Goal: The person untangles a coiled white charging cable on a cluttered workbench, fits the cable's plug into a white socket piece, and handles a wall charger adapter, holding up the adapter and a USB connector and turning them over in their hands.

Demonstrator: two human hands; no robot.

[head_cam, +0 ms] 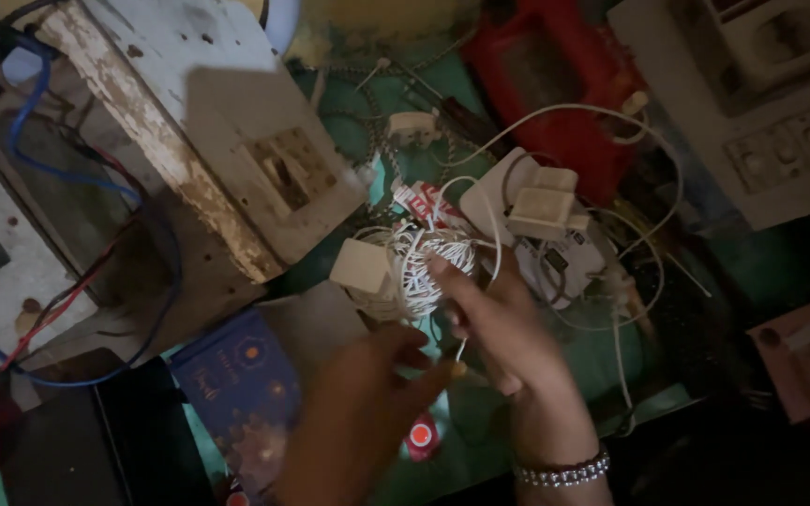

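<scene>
Coiled white cable (424, 267) sits gripped atop right hand (499, 319); left hand (367, 394) pinches its end.

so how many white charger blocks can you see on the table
3: one wound in white cable at the right hand, two stacked right of it. More may hide in the cable tangle.

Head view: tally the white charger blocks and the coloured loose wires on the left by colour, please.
White square charger blocks: 3, one by the wound white cable bundle at the right hand, two stacked
Blue wires: 2
Red wire: 1
Total: 6
</scene>
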